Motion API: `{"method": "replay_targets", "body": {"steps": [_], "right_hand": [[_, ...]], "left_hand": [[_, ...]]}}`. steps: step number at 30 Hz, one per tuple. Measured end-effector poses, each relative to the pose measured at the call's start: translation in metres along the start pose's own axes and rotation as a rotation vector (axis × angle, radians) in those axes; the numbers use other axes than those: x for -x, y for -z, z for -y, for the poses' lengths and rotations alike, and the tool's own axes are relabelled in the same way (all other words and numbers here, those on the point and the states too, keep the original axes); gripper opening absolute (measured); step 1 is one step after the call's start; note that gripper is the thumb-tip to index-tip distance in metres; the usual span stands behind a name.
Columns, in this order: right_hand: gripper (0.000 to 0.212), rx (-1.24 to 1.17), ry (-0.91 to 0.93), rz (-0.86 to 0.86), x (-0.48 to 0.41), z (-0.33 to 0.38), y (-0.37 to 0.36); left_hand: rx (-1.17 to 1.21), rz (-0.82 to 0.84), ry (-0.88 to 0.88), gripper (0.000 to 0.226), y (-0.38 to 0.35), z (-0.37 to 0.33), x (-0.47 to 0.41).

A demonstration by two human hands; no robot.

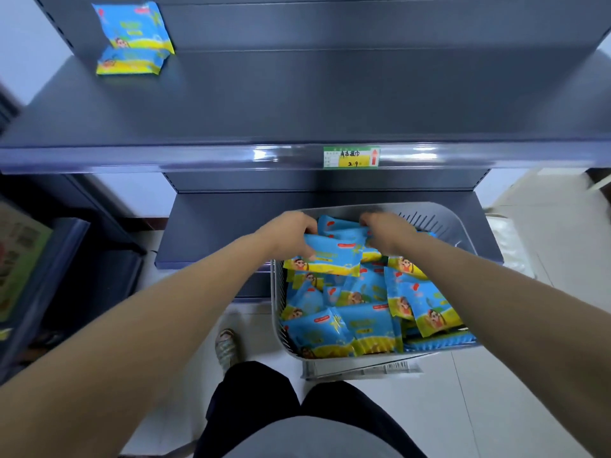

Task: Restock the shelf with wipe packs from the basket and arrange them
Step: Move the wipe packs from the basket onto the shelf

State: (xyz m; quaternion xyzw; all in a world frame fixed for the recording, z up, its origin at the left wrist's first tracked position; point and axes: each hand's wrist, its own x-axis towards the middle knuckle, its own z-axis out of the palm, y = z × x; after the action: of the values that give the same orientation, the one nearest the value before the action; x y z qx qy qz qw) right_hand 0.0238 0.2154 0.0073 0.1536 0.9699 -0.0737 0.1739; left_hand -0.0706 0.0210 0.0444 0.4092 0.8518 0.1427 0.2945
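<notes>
Wipe packs (363, 312): heaped loose in the basket (439, 219), low in front of you and right of centre.
Top pack (330, 256): on the heap's far end, long axis running left to right, between your two hands.
Left hand (291, 233): fingers curled round the top pack's left end, thumb on its face.
Right hand (386, 233): fingers curled down into the packs at its right end; which one it pinches cannot be told.
Shelf (297, 104): above and beyond the basket, so your lift goes up and away from you.
Front lip: carries the price tag (351, 157); clear it before reaching in.
Shelved packs (132, 28): two at the far left rear, one leaning on the back panel, one flat before it.
Open room: rightward of these along the deck; your left hand is nearer that row.
</notes>
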Motion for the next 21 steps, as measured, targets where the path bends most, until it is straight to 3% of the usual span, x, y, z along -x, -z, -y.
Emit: {"method": "replay_targets", "body": {"steps": [8,13,21], "right_hand": [[0.031,-0.055,0.106,-0.173,0.018,0.018,0.110],[0.024,-0.204,0.046,-0.368,0.018,0.040,0.195],[0.027,-0.296,0.073,-0.529,-0.071,0.140,0.260]], "left_hand": [[-0.002,-0.212,-0.129,0.021,0.104,-0.010,0.027],[0.075,-0.331,-0.154,0.020,0.173,0.012,0.037],[0.252,-0.529,-0.107,0.022,0.247,0.093,0.044]]}}
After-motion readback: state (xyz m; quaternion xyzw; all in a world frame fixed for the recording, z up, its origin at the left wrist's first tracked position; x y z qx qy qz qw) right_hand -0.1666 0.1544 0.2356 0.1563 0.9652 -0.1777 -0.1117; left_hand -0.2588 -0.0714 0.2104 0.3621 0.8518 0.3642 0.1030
